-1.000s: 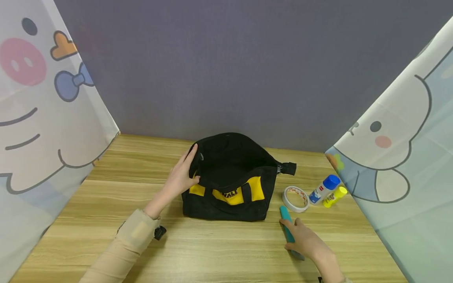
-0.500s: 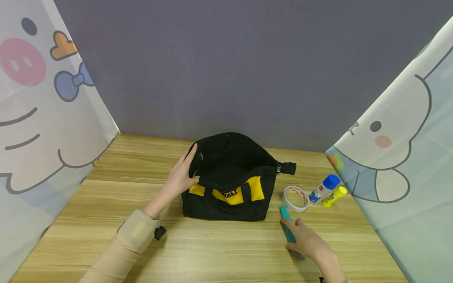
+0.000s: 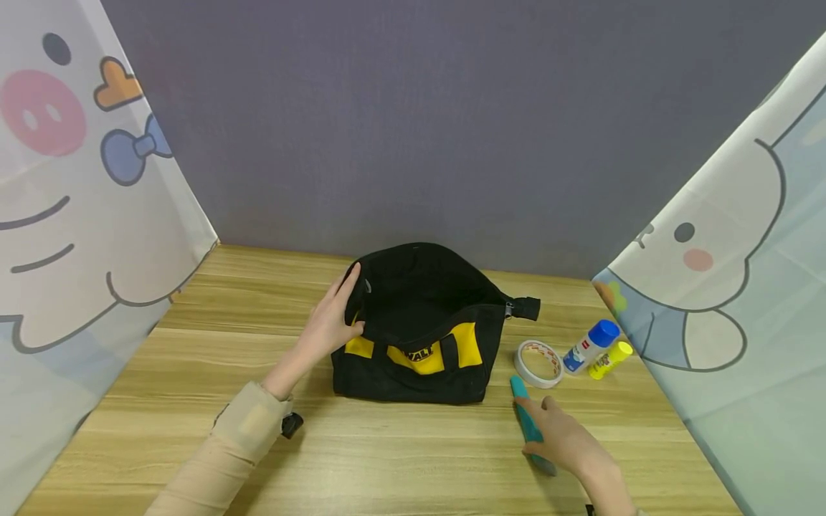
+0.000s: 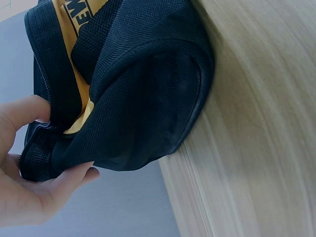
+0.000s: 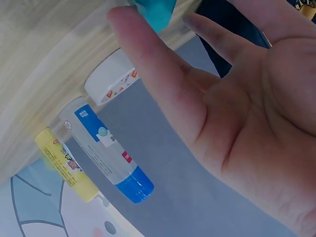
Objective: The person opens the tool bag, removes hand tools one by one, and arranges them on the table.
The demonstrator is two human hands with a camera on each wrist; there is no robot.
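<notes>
A black and yellow tool bag [image 3: 413, 373] stands at mid-table, its unzipped mouth gaping upward. My left hand [image 3: 330, 319] grips the left end of its rim. In the left wrist view, the thumb and fingers of that hand [image 4: 29, 192] pinch the zippered edge [image 4: 42, 153]. To the bag's right lies a long teal tool [image 3: 525, 419] with a grey end. My right hand [image 3: 568, 437] is over it with fingers extended, fingertips at its left side. The right wrist view has one straight finger of the hand [image 5: 237, 113] reaching the teal tool [image 5: 158, 12].
Beyond the teal tool lies a roll of white tape [image 3: 524, 369]. Beside it are a blue-capped glue stick [image 3: 584, 351] and a yellow glue stick [image 3: 609, 360]. A grey panel [image 3: 413, 129] rises behind the table, with cartoon-printed cloth [image 3: 716, 287] at either side.
My right hand has shifted very slightly to the right over the teal tool. The left hand and the bag have stayed in place.
</notes>
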